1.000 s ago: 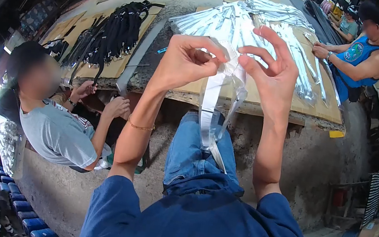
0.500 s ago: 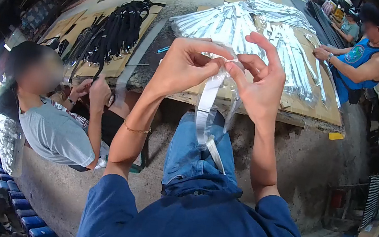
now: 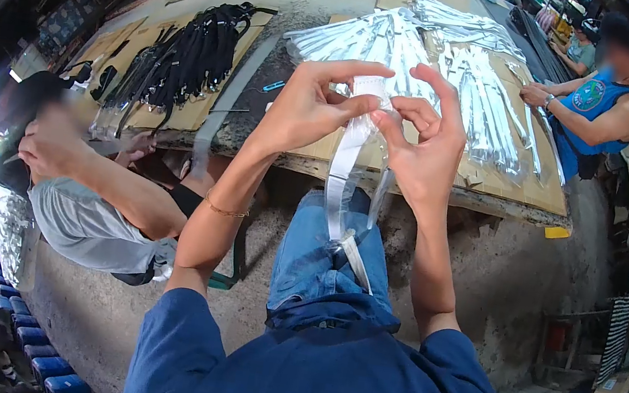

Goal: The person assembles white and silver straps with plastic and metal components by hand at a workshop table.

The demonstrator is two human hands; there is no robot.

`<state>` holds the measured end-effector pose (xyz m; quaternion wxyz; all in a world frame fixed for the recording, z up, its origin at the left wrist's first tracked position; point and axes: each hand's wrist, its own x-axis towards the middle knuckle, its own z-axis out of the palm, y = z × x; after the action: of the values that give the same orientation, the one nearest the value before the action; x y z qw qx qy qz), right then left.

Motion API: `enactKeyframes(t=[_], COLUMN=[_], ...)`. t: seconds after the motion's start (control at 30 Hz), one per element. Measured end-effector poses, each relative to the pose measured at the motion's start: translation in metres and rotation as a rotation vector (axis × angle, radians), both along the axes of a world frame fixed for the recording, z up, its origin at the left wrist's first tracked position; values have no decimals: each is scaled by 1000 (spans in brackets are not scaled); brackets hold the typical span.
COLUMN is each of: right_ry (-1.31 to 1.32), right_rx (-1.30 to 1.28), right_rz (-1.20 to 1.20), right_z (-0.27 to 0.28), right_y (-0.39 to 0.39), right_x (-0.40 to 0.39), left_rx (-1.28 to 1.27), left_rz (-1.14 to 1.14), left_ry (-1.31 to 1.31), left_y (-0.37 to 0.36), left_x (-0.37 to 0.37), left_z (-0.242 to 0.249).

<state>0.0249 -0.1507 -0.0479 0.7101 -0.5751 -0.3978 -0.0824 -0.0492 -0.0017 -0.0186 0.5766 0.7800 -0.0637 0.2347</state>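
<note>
A white strap (image 3: 347,150) hangs in front of me, its stitched end upright between my fingertips. Clear plastic film (image 3: 378,206) runs down beside the strap toward my lap. My left hand (image 3: 303,111) pinches the strap near its top between thumb and fingers. Close against it, my right hand (image 3: 425,150) pinches at the strap's right edge, index finger raised; whether film or strap is in that pinch is partly hidden. Behind my hands, many white straps in clear plastic (image 3: 371,38) lie fanned out on cardboard on the table.
Black straps (image 3: 197,57) lie heaped on cardboard at the table's left, with a blue cutter (image 3: 274,86) nearby. A person in grey (image 3: 91,224) sits at my left. Another in a blue top (image 3: 597,100) works at the right. The table edge (image 3: 414,185) runs ahead of me.
The strap's stitched end now stands out above my fingertips, where crumpled film was before. My hands have shifted only slightly. The person at left has raised an arm toward the head.
</note>
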Motion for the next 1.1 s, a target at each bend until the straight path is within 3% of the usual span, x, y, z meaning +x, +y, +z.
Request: enactKeyframes(t=[0.17,0.27,0.33,0.67,0.73,0.8,0.93,1.0,1.1], right_ry=[51,128,164,193,183,-92,90,-36,-120], right_rx=[10,2,-13,-5,-4,169,199,20,-41], right_rz=[66,166,211,279,273,23,64,190,136], right_z=[7,18,20,15,10,6,8,4,3], right_y=[-5,-13,-14,-7,-3,3,-11,-6,6], right_x=[5,10,13,14,18,27,21,21,25], left_rx=[50,-136,118,165,148,131,140,109,93], left_rz=[44,-164,-187,-210,-182,-110,100,92,96], left_ry=[92,81,93,99,19,18,61,22,-18], left_y=[1,2,0,20,23,23,27,22,16], left_x=[-3,-10,-13,0,4,4,6,7,8], left_z=[5,18,26,16,9,6,1,1,1])
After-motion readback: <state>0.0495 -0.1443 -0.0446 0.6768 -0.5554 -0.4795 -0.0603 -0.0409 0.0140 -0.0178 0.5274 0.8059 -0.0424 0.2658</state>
